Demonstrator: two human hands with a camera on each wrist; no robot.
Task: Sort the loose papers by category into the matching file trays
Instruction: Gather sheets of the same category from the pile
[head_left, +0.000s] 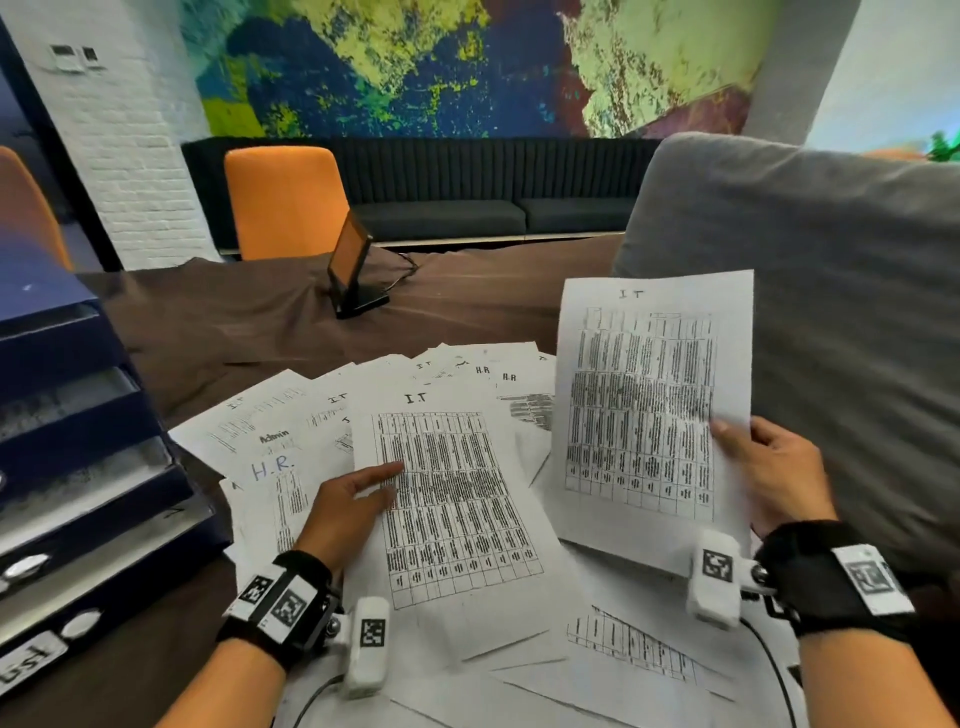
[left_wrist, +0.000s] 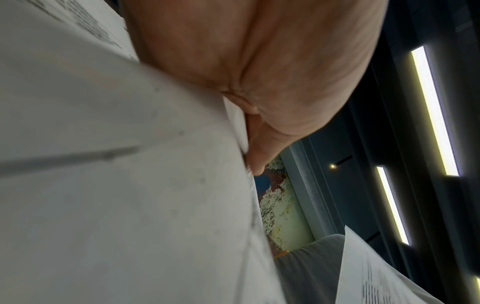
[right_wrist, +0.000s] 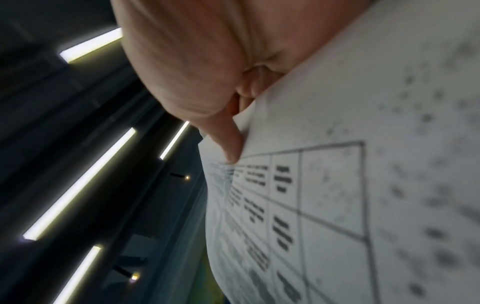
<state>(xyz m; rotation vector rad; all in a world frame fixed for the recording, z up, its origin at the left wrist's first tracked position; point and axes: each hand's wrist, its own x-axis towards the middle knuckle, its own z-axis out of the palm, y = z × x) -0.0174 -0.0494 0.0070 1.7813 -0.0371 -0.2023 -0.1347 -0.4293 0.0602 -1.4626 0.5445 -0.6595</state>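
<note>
Left hand (head_left: 347, 512): thumb over, fingers under the left edge of an "IT" table sheet (head_left: 452, 499), gripping it atop the spread. Right hand (head_left: 774, 475): pinching the right edge of a second "IT" sheet (head_left: 649, 410), raised and tilted above the pile. Loose papers (head_left: 291, 431): fanned overlapping across the brown-draped counter (head_left: 234, 322), headed "IT", "H.R", "Admin". File trays (head_left: 78, 467): dark blue stacked tiers at the left edge, just beside the papers. Grey cushion (head_left: 810, 291): behind the raised sheet. Small black screen on stand (head_left: 353, 270): mid-counter. Orange chair (head_left: 285, 200): beyond. Dark sofa (head_left: 467, 208): along the painted wall.
</note>
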